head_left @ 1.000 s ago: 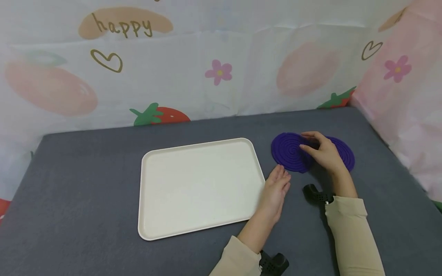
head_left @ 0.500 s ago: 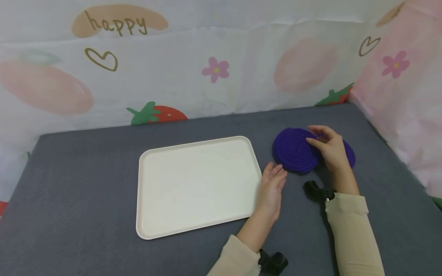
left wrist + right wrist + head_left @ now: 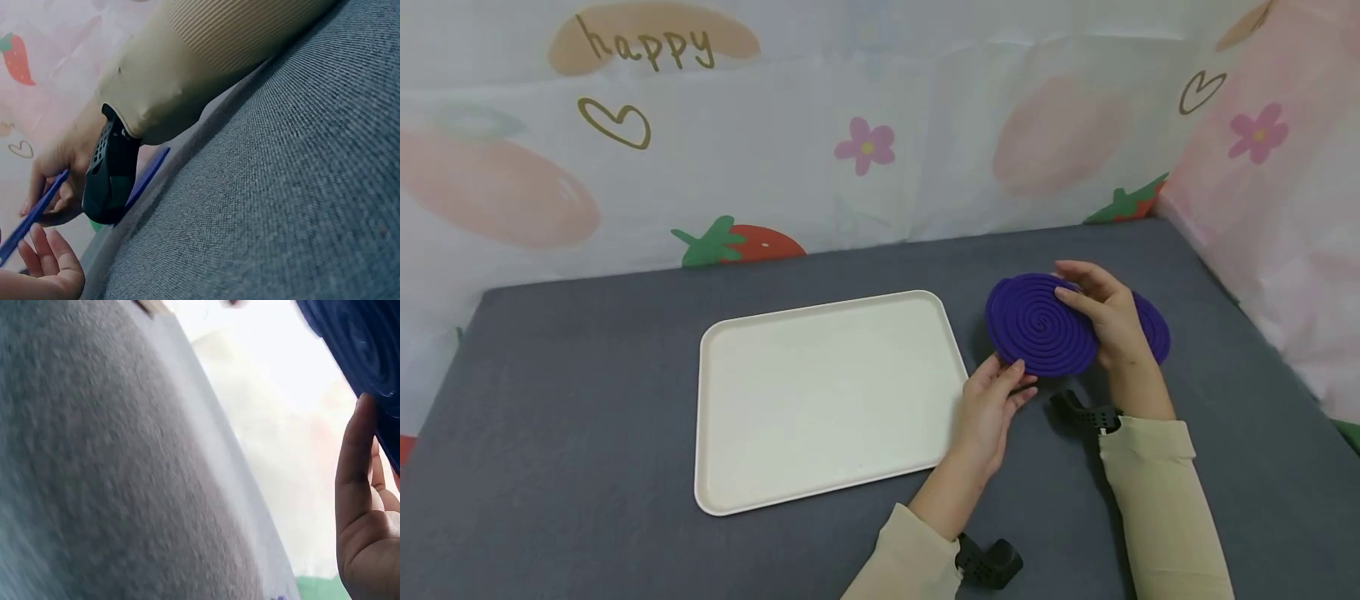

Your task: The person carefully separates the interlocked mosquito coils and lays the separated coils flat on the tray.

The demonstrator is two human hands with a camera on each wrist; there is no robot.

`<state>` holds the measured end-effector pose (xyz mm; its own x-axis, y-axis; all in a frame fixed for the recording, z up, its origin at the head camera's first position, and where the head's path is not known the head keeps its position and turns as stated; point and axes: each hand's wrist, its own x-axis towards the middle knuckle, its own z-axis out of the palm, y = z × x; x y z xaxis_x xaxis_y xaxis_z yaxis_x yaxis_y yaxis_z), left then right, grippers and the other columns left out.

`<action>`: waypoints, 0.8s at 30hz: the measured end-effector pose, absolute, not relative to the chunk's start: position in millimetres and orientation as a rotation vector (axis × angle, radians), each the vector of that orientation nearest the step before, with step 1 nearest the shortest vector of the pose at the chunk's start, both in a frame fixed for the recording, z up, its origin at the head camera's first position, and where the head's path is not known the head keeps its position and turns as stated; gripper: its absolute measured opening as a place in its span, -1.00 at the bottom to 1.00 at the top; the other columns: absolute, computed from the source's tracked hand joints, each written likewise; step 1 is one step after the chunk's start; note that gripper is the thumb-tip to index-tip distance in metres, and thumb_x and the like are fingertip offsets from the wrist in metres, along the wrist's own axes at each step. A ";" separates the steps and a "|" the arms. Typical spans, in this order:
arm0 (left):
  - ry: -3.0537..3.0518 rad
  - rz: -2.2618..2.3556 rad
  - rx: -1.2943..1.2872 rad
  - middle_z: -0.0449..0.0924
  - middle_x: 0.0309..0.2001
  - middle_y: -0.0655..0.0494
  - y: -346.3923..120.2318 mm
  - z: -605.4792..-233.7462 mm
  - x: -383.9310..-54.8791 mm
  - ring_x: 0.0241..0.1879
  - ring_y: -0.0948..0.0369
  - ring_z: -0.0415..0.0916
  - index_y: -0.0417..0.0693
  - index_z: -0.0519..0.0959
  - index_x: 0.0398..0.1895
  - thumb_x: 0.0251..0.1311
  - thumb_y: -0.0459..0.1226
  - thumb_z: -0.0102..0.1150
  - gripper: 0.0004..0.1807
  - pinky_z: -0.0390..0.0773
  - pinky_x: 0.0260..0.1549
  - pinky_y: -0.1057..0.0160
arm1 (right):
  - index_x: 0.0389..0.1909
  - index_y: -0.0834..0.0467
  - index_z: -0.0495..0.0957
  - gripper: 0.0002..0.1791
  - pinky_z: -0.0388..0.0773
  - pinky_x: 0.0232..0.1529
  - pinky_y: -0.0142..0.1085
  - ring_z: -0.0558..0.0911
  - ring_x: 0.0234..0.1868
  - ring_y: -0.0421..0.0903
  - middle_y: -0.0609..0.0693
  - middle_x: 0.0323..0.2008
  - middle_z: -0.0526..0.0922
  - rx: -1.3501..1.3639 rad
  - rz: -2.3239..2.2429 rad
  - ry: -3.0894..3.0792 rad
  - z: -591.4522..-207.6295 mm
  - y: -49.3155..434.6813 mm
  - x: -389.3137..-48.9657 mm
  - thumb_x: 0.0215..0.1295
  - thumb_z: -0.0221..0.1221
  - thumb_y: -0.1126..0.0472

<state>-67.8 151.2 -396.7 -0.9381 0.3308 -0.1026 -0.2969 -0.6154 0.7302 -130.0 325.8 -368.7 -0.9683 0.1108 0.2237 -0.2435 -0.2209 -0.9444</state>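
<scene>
A purple round coaster point(image 3: 1037, 327) with a spiral coil pattern is raised and tilted toward the head camera. My right hand point(image 3: 1116, 321) grips its right side, thumb on the front face and fingers behind; the right wrist view shows the thumb against the coaster point(image 3: 356, 337). My left hand point(image 3: 988, 412) pinches its lower left edge, thumb in front. From the left wrist, the coaster point(image 3: 37, 209) appears edge-on as a thin strip, with the left fingers point(image 3: 47, 253) beside it. A second purple coaster point(image 3: 1152, 327) lies on the table, partly hidden behind the right hand.
A cream rectangular tray point(image 3: 827, 408) lies left of the hands, its right edge near the left hand. Beneath everything is a grey cloth-covered table point(image 3: 572, 433). A printed white curtain point(image 3: 940, 150) hangs behind, with a pinkish one at right.
The right hand has lifted the first coaster off the table and tilted it. The left hand, earlier with straight fingers beside the tray, has come to the coaster's lower edge. Head view shifted slightly.
</scene>
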 end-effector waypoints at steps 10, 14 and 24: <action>1.337 2.530 0.022 0.55 -0.27 0.15 155.3 -398.9 -67.8 -0.25 0.34 0.47 -0.48 0.50 -0.06 0.25 -0.42 0.07 -0.73 0.53 -0.07 0.24 | -0.05 0.18 0.62 -0.67 0.55 -0.22 -0.46 0.57 -0.11 -0.15 -0.03 -0.14 0.63 0.181 2.196 -1.882 -363.5 316.7 -131.6 0.26 0.09 0.52; 1.355 2.543 0.028 0.56 -0.08 0.03 152.9 -397.6 -69.5 -0.07 0.25 0.49 -0.36 0.47 0.08 0.29 -0.40 0.03 -0.68 0.46 0.09 0.16 | -0.04 0.17 0.62 -0.70 0.54 -0.22 -0.46 0.54 -0.11 -0.15 -0.04 -0.12 0.61 0.169 2.172 -1.912 -363.3 313.3 -133.9 0.27 0.10 0.48; 1.348 2.673 -0.030 0.51 0.05 -0.17 144.2 -393.1 -70.4 0.06 0.10 0.47 -0.32 0.40 0.17 0.37 -0.41 -0.11 -0.66 0.46 0.09 0.09 | -0.09 0.17 0.63 -0.65 0.53 -0.12 -0.38 0.57 -0.14 -0.14 -0.04 -0.20 0.64 0.257 2.334 -1.847 -360.2 296.1 -132.7 0.28 0.01 0.57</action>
